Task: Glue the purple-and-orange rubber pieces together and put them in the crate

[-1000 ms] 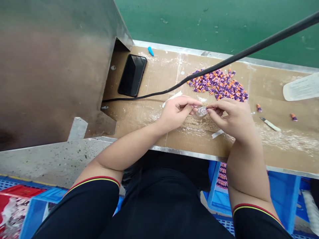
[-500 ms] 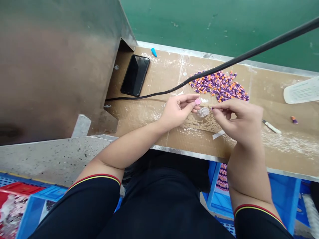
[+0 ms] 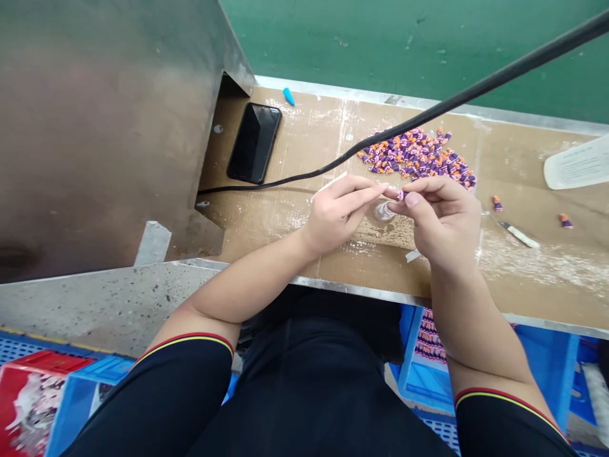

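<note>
My right hand (image 3: 445,219) pinches a small purple and pink figure piece (image 3: 404,196) between thumb and forefinger. My left hand (image 3: 340,206) reaches in from the left, its fingers drawn together and its fingertips meeting the piece. Whatever the left fingers hold is hidden behind them. Just below the fingertips stands a small clear glass bottle (image 3: 383,212) on the cardboard, partly covered by the right hand's fingers. Behind both hands lies a heap of purple, orange and pink pieces (image 3: 419,152).
A black cable (image 3: 328,171) crosses above the cardboard. Left stand a metal housing (image 3: 109,139) and a phone (image 3: 254,143). At right are a craft knife (image 3: 519,235), two loose pieces, one a purple-orange piece (image 3: 566,221), and a white bottle (image 3: 578,165). Below is a blue crate (image 3: 428,381).
My right hand has moved left to meet my left hand above the glass bottle. The pink disc seen in my left fingers is now out of sight. A loose piece beside the knife is uncovered.
</note>
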`<state>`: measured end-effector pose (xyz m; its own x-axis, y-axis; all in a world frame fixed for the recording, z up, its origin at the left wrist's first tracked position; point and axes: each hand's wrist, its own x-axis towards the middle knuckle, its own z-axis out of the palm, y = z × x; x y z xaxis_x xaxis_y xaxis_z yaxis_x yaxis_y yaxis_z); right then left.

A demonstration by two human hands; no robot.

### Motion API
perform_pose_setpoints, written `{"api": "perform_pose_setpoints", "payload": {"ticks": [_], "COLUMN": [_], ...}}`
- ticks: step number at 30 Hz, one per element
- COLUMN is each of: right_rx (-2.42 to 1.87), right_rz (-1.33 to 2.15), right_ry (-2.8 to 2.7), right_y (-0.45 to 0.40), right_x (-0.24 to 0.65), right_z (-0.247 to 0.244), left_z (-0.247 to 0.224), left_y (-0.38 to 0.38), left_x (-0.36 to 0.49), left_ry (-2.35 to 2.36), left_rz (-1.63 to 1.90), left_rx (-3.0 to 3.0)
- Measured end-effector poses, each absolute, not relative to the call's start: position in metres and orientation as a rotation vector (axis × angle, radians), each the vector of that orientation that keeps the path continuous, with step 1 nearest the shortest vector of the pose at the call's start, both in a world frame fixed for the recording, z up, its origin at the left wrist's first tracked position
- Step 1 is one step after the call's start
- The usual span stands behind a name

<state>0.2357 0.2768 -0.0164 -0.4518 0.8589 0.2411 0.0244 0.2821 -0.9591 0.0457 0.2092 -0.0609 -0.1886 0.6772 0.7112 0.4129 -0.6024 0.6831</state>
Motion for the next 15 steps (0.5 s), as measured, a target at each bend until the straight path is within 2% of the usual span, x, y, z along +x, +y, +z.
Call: {"api": "perform_pose_setpoints", "payload": {"ticks": [9,15], "right_rx": [-0.781,-0.777], "right_rz": [1.407,1.232], "right_ry": [-1.675,-1.679], "right_y": [0.277,0.273], "right_x": [0.238,0.230], "right_z": [-0.021,-0.021], "left_z": [-0.060,-0.052], "left_y": [0.205,0.208], "left_x": [0.050,0.056], "left_ry": [1.377,1.131], "left_rz": [1.784,1.727], "left_rx": [1.548,0.977]}}
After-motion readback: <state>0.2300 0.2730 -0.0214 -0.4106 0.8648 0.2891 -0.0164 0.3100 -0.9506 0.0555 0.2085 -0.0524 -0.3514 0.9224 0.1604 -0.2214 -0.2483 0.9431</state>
